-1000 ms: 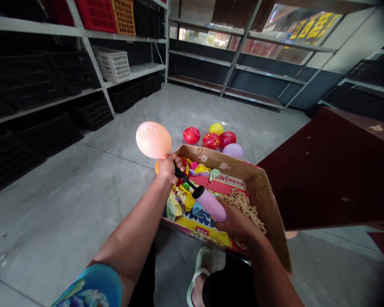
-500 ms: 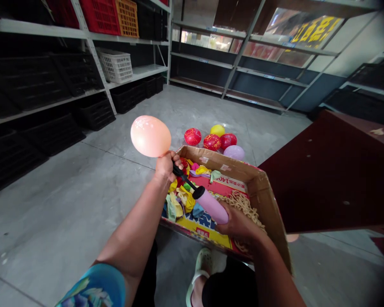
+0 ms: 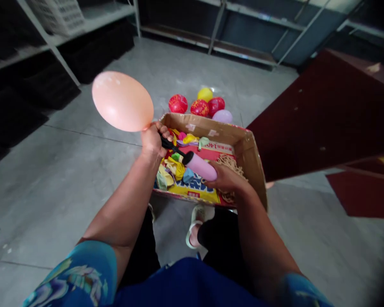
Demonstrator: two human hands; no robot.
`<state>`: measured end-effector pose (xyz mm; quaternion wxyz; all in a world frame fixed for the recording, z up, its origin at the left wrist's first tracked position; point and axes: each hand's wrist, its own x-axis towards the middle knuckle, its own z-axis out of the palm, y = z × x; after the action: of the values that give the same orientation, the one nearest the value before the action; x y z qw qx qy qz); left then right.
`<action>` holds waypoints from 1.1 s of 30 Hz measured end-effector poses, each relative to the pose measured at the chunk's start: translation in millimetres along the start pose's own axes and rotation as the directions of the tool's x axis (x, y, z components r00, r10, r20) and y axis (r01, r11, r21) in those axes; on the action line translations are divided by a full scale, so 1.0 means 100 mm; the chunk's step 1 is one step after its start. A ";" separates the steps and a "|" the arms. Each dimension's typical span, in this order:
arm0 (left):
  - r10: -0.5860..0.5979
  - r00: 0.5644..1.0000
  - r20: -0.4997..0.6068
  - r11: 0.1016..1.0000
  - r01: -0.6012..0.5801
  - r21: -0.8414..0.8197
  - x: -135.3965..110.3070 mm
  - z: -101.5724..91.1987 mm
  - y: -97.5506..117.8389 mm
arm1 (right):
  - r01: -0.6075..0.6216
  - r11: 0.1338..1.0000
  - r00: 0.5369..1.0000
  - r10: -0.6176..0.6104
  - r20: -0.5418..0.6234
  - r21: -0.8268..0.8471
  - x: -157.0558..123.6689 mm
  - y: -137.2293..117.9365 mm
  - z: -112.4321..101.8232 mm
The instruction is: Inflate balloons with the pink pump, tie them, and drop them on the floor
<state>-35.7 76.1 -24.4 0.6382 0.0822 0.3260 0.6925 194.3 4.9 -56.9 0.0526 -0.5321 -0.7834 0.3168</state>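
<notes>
A peach balloon [image 3: 123,102], rounded with air, sits at the black nozzle end of a hand balloon pump [image 3: 201,165]. My left hand [image 3: 154,138] is closed around the balloon's neck and the pump's black end. The pump's pink barrel lies in my right hand [image 3: 225,177], whose fingers wrap its far end. Beneath both hands is an open cardboard box [image 3: 211,128]. Inside it, flat balloons [image 3: 176,168] of several colours lie on the left, and a heap of beige string-like pieces [image 3: 230,164] is partly hidden by my right hand.
Several blown-up balloons, among them a red one [image 3: 178,103], a yellow one [image 3: 205,94] and a lilac one [image 3: 222,116], rest on the grey floor beyond the box. A dark red board [image 3: 320,123] stands at the right. Metal shelves [image 3: 243,52] line the back.
The peach balloon has grown larger. Both hands keep their hold on the balloon and pump. The view has tipped downward, so the box and floor balloons appear higher in the picture.
</notes>
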 end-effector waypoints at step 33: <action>-0.049 0.997 0.064 0.996 0.044 0.075 -0.24 0.23 -0.35 | 0.078 0.995 0.997 -0.077 0.013 -0.058 -0.24 0.07 -0.17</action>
<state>9.5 60.5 -19.1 0.6610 0.1207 0.3319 0.6621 217.1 -6.6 -40.7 0.0451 -0.5008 -0.8126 0.2946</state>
